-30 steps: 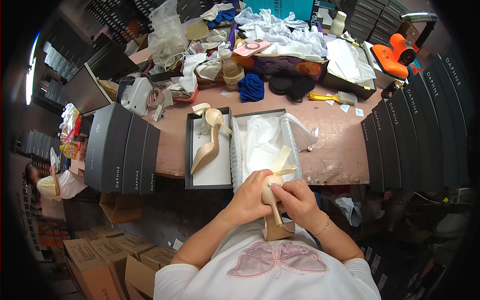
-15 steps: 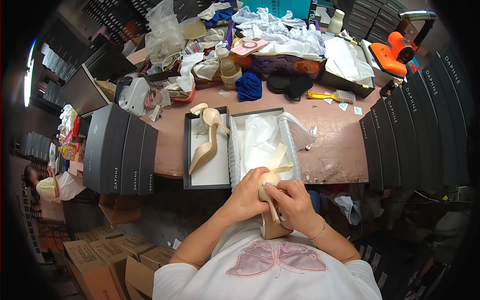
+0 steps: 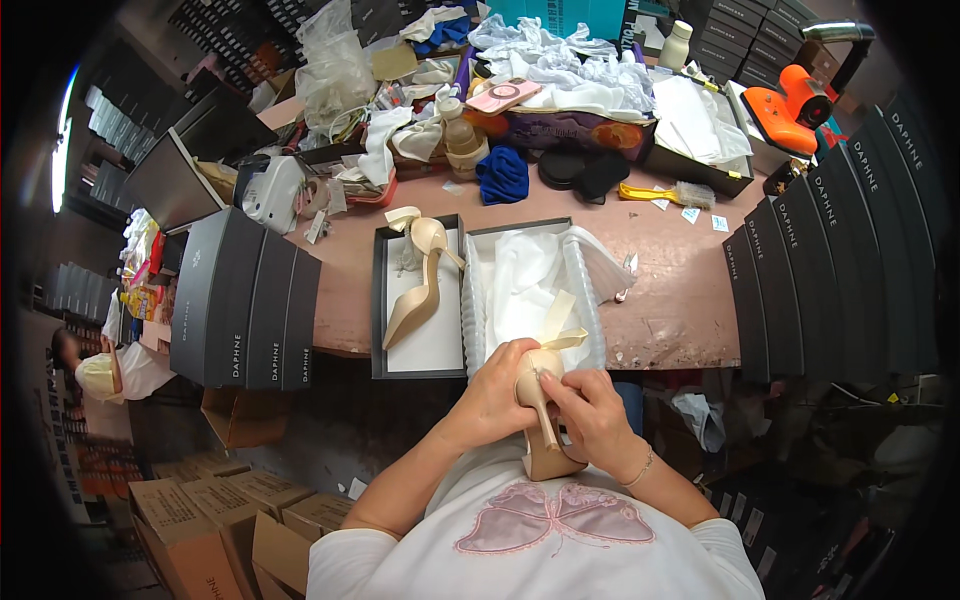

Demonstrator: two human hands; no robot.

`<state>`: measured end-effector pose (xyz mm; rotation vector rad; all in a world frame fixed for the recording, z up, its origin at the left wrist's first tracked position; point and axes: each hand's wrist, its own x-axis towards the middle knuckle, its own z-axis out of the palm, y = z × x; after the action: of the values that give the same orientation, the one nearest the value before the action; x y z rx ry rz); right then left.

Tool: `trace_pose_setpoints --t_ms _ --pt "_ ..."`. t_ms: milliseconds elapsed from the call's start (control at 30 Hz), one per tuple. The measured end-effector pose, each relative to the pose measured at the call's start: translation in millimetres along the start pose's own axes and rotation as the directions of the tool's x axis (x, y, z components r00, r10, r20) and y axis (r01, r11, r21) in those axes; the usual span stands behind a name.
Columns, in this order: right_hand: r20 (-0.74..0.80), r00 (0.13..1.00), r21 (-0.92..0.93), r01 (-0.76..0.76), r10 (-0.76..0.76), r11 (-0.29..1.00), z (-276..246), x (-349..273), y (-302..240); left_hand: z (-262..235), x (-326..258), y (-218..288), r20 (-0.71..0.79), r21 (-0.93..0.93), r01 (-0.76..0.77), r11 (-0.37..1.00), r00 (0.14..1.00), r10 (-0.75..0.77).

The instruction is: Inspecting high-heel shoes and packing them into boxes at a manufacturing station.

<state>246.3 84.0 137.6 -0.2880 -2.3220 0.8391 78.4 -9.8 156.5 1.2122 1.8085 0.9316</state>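
Beige high-heeled shoe [image 3: 545, 400] is being gripped by both hands just below the table edge: the left hand [image 3: 497, 392] is wrapping its heel end, and the right hand [image 3: 590, 410] is pinching the thin heel. One matching shoe [image 3: 420, 285] is lying in the box lid [image 3: 440, 345], beside one open box [image 3: 530, 275] lined with white paper. Three dark boxes [image 3: 245, 300] are standing together at the left.

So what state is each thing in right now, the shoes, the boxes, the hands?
Left hand: closed around the held shoe.
Right hand: fingers pinching at the held shoe's heel.
Held shoe: lifted, heel pointing down.
Second shoe: lying in the box lid.
Box lid: open side up.
Shoebox: open, lined with white paper.
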Motion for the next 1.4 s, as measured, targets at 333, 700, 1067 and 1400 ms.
trace_pose_setpoints --t_ms 333,700,1067,1400 --pt "0.035 0.999 -0.011 0.027 -0.027 1.000 -4 -3 -4 1 1 0 0.027 -0.029 0.017 0.999 0.999 -0.016" --pt "0.086 0.996 -0.018 0.033 -0.031 0.999 -11 -5 -8 3 -1 0 0.011 -0.022 -0.020 1.000 1.000 0.020" --pt "0.083 0.996 -0.011 -0.023 0.023 1.000 -7 -11 -13 1 -2 1 0.011 -0.019 -0.024 1.000 1.000 0.024" --pt "0.085 0.996 -0.003 -0.013 0.013 1.000 -8 -5 -16 2 -2 -4 -0.004 -0.003 -0.023 1.000 1.000 0.023"
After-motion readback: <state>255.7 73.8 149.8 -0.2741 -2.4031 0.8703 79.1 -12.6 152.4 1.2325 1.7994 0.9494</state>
